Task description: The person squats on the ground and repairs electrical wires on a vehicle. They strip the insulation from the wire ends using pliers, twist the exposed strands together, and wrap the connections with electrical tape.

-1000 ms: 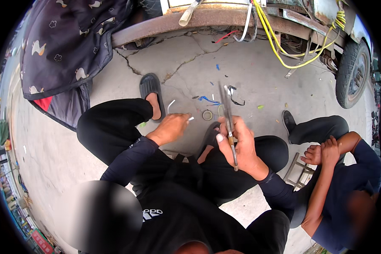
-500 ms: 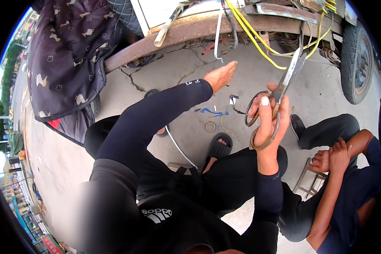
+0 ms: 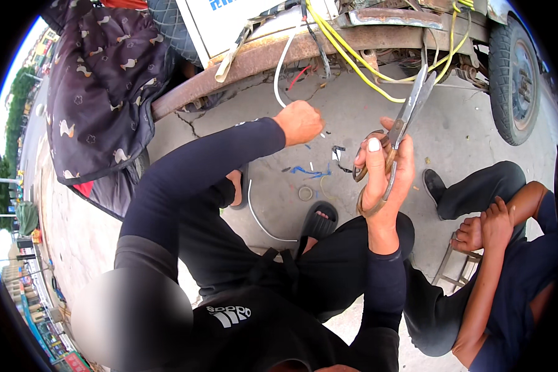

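My left hand (image 3: 301, 123) is curled into a closed grip at the lower end of a white cable (image 3: 279, 77). That cable hangs down from the vehicle's rusty frame and bends toward my fingers; the exact grip is hidden. In my right hand (image 3: 387, 186) is a pair of large metal scissors (image 3: 405, 113), my fingers through the loops. The blades point up and away, slightly parted, their tips near the yellow cables (image 3: 363, 73). A dark cable (image 3: 322, 53) hangs just right of the white one.
The rusty frame rail (image 3: 260, 53) crosses ahead, with a wheel (image 3: 513, 80) at right. A quilted cover (image 3: 99, 93) drapes at left. A tape roll (image 3: 305, 193), blue scraps (image 3: 307, 170) and a loose white cable (image 3: 254, 214) lie on the ground. Another person's crossed hands (image 3: 487, 229) rest at right.
My left hand has gone from stretched-out fingers to a closed grip at the white cable, which now bends toward it. The scissors remain in my right hand; the whole view has shifted slightly.
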